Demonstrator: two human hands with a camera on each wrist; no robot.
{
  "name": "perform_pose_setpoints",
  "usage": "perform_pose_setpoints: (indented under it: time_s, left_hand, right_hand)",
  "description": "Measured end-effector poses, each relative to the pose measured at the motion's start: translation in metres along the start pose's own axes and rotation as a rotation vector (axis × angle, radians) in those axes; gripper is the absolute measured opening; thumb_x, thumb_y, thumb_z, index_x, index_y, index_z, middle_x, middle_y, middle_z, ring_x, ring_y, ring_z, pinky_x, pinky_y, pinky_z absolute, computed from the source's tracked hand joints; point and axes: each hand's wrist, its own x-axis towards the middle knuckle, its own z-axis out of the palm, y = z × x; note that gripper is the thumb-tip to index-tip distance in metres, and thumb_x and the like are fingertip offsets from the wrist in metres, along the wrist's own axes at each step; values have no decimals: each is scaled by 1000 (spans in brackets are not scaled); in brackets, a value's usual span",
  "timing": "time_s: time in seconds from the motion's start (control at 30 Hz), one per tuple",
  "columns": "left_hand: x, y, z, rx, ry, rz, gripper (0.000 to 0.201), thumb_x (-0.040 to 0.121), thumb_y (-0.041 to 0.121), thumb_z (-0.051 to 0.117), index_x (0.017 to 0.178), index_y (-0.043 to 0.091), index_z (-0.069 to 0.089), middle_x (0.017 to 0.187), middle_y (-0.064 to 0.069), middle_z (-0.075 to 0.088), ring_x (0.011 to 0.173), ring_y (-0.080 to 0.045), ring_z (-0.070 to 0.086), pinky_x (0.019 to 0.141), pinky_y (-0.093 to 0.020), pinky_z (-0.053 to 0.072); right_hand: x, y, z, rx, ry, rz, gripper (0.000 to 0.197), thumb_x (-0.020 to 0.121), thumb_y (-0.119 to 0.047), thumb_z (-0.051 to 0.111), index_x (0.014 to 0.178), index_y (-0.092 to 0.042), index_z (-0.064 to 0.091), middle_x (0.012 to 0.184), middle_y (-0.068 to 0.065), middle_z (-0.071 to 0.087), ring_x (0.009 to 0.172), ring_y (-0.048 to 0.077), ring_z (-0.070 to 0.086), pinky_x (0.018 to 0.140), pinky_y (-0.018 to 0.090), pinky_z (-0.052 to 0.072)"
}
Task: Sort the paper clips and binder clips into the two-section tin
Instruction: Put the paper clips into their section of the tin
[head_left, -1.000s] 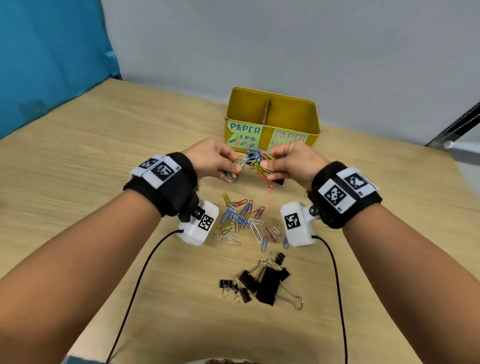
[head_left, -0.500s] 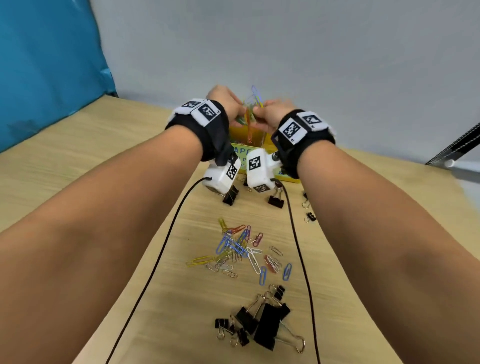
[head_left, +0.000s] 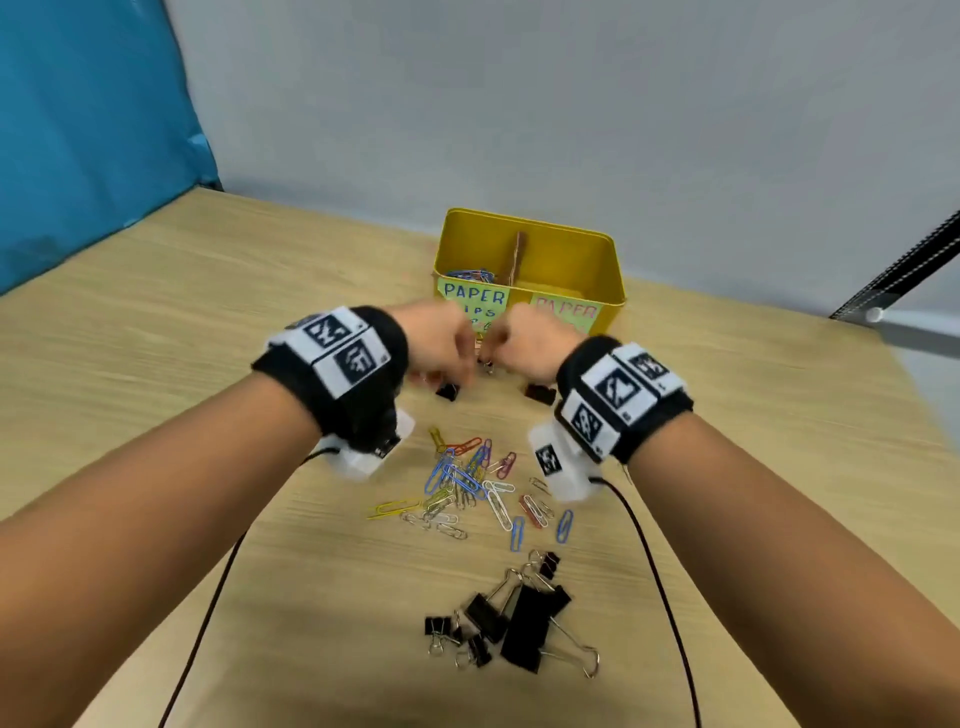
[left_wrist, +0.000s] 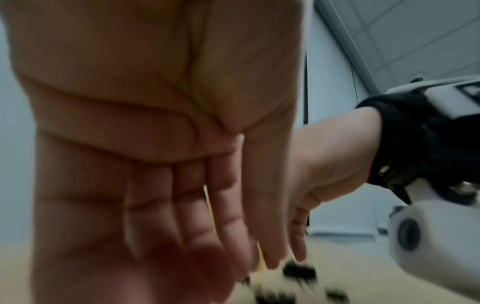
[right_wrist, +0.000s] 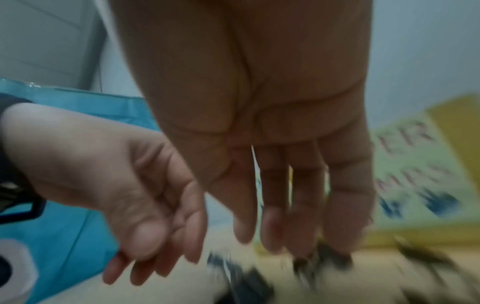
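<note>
Since half a second ago the bundle is gone from both hands; left hand (head_left: 441, 343) and right hand (head_left: 524, 338) are lowered before the tin (head_left: 613, 270), fingers relaxed, empty; paper clips (head_left: 470, 274) are seen in its left section; loose clips (head_left: 467, 483) and binder clips (head_left: 514, 618) remain on the counter (head_left: 208, 291).

1. We see a pale grey wall (head_left: 571, 104) behind the desk.
2. We see a blue cloth panel (head_left: 88, 130) at the left.
3. We see a light wooden table (head_left: 156, 322).
</note>
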Motion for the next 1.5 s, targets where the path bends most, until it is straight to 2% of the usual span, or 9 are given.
perform_pose_setpoints:
  time_s: [0.07, 0.17, 0.37, 0.47, 0.63, 0.8, 0.93, 1.17, 1.5]
  left_hand:
    - [-7, -9, 27, 142, -145, -11, 33, 83, 11, 60, 115, 10, 65, 104, -8, 68, 90, -23, 63, 75, -35, 55]
    - [-11, -17, 60, 301, -158, 86, 47, 81, 14, 62, 127, 14, 55, 121, -10, 58, 111, -26, 56, 97, -37, 47]
    - [-34, -20, 83, 176, -153, 181, 42, 82, -2, 52, 122, 9, 56, 124, -10, 55, 112, -22, 55, 91, -24, 43]
    - [-44, -30, 72, 156, -77, 166, 49, 80, 8, 63, 127, 15, 52, 126, -6, 54, 106, -17, 53, 89, -23, 42]
    - [-64, -59, 77, 235, -157, -15, 86, 65, 30, 80, 137, 31, 34, 129, -1, 37, 120, -20, 41, 103, -37, 42]
    - [-56, -41, 97, 213, -76, 8, 70, 72, 8, 74, 133, 20, 41, 124, -8, 46, 109, -24, 52, 87, -29, 45]
    - [-46, -27, 103, 167, -10, 51, 61, 73, 2, 71, 128, 13, 47, 123, -12, 54, 95, -19, 51, 81, -26, 41]
    - [-47, -24, 101, 128, -46, -30, 101, 57, 38, 85, 140, 19, 30, 130, -9, 37, 122, -25, 43, 103, -41, 43]
    - [-34, -16, 105, 229, 63, 47, 29, 87, 10, 57, 115, 3, 57, 118, -17, 61, 109, -30, 56, 85, -31, 44]
  right_hand:
    - [-14, 7, 26, -116, -214, -10, 35, 92, -11, 43, 123, -10, 60, 127, 11, 60, 114, 26, 57, 94, 30, 46]
    - [-31, 14, 56, -123, -238, -29, 45, 90, -4, 38, 133, -12, 48, 130, 15, 46, 119, 33, 48, 104, 41, 41]
    - [-52, 28, 78, -82, -301, -144, 42, 84, -1, 44, 123, -14, 54, 120, 13, 49, 115, 32, 46, 100, 40, 41]
    - [-66, 45, 67, -30, -242, -125, 43, 85, -16, 55, 127, -21, 54, 123, 8, 50, 119, 26, 45, 105, 37, 39]
    - [-99, 66, 62, -86, -272, 77, 83, 69, -42, 75, 138, -18, 35, 129, 5, 40, 118, 21, 46, 102, 33, 43]
    - [-87, 46, 76, -74, -148, 80, 49, 75, -19, 70, 119, -7, 54, 119, 11, 54, 99, 21, 53, 77, 24, 43]
    - [-72, 25, 84, -39, -101, 26, 34, 76, -11, 67, 110, -7, 62, 113, 11, 65, 105, 24, 58, 84, 25, 44]
    - [-73, 15, 79, -77, -206, -3, 95, 60, -44, 81, 140, -20, 35, 126, 11, 42, 119, 27, 44, 100, 37, 43]
    - [-62, 14, 86, -116, -122, -138, 43, 79, -17, 70, 120, -10, 59, 118, 12, 61, 111, 25, 54, 85, 24, 38]
